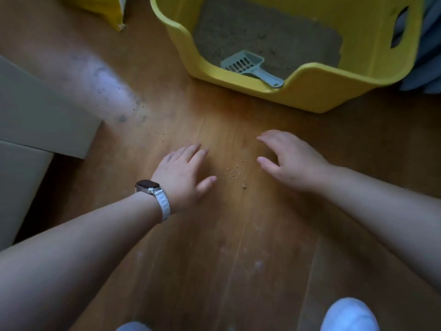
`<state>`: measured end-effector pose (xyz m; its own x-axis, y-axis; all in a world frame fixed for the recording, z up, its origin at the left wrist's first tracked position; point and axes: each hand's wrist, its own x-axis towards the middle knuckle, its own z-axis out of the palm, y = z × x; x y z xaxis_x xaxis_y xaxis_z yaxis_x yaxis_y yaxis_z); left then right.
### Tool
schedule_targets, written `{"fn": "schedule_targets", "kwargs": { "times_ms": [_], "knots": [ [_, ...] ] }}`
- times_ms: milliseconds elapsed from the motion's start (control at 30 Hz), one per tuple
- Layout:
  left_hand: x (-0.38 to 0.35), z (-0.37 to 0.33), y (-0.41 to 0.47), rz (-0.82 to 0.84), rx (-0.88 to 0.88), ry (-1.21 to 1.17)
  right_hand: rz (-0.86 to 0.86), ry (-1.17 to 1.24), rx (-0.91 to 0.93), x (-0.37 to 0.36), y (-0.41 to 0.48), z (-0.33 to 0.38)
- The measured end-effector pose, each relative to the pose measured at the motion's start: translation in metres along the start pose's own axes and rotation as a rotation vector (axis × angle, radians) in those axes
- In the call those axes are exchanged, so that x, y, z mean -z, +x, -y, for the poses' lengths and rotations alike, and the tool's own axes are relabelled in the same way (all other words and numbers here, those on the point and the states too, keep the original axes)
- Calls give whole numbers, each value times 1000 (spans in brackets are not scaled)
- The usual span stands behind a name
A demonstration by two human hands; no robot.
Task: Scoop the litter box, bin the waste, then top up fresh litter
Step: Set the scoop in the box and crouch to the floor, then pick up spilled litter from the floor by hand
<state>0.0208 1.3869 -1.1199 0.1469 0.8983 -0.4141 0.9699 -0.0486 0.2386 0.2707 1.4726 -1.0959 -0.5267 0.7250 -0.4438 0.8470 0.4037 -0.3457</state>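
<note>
Hands [183,174] flanking spilled litter grains [236,174] on the wooden floor [238,247].

Left hand, wearing a watch [148,187] on a white strap, lies palm down with its fingers straight and together, holding nothing. Right hand [294,161] is spread with loosely curved fingers, also holding nothing. The small scatter of grains lies between the two; whether either hand touches the floor cannot be told. Beyond them stands the yellow litter box [310,94], holding grey litter [262,32]. A pale slotted scoop [245,64] lies in the litter, its handle towards the low front rim. A yellow bag [105,8] lies at upper left, grey boxes [35,111] at left, blue fabric [427,56] at right.
</note>
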Motion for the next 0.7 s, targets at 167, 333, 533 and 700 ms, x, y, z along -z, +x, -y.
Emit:
{"fn": "schedule_targets", "kwargs": {
  "times_ms": [167,333,533,700],
  "knots": [
    [-25,-1,7,33,-101,84,23,-115,-89,-41,-12,-21],
    [-44,-8,18,78,-173,117,72,-154,-179,-55,-12,-29],
    [-44,-15,42,77,-300,175,76,-182,-114,-77,-9,-18],
    [-52,-17,43,82,-480,238,89,-246,37,-88,-13,-9]
  ]
}}
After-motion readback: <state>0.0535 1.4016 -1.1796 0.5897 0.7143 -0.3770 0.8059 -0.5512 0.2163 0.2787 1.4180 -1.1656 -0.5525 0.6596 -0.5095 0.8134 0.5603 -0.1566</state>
